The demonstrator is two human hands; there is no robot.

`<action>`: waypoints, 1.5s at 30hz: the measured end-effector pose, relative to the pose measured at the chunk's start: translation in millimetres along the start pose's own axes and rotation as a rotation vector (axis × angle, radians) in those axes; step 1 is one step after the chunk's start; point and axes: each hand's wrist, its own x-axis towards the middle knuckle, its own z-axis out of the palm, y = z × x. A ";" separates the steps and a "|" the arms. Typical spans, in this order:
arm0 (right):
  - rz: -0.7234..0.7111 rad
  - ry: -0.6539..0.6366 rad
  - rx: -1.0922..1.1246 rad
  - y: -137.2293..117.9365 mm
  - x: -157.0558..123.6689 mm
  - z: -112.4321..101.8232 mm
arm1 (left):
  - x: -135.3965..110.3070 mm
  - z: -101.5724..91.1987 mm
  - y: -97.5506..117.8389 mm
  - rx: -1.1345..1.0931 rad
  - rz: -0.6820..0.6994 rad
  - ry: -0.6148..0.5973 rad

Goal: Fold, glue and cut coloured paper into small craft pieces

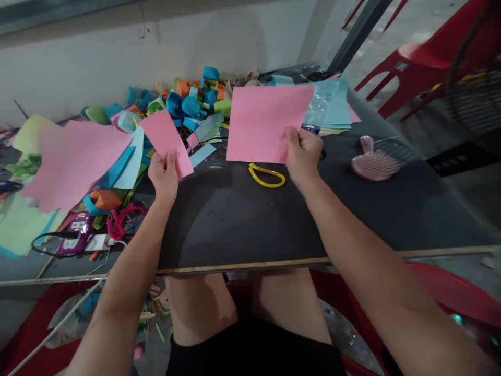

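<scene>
My left hand (pixel 164 175) is closed on a narrow pink paper strip (pixel 166 138), pinching its lower end so it slants up to the left. My right hand (pixel 302 155) is closed on the lower right corner of a large pink paper sheet (pixel 263 122), held up above the black board (pixel 242 219). The two pink pieces are apart. Yellow-handled scissors (pixel 266 176) lie on the board just below the sheet, between my hands.
A heap of coloured paper scraps and folded pieces (pixel 191 102) lies at the back. Loose pink and blue sheets (pixel 72 162) are on the left, pale blue sheets (pixel 332 107) behind, a pink hairbrush (pixel 373 163) on the right, a red chair (pixel 426 57) beyond.
</scene>
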 end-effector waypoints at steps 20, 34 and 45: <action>0.055 -0.307 0.106 -22.1 -23.9 18.2 | 13.9 -21.2 1.2 0.415 -0.012 0.058; 0.305 -0.703 0.459 -44.4 -51.1 30.0 | -18.1 23.0 6.1 -0.421 -0.232 -0.352; 0.208 -0.607 0.309 -17.3 -37.4 27.6 | -19.6 30.1 -1.2 -0.380 -0.194 -0.279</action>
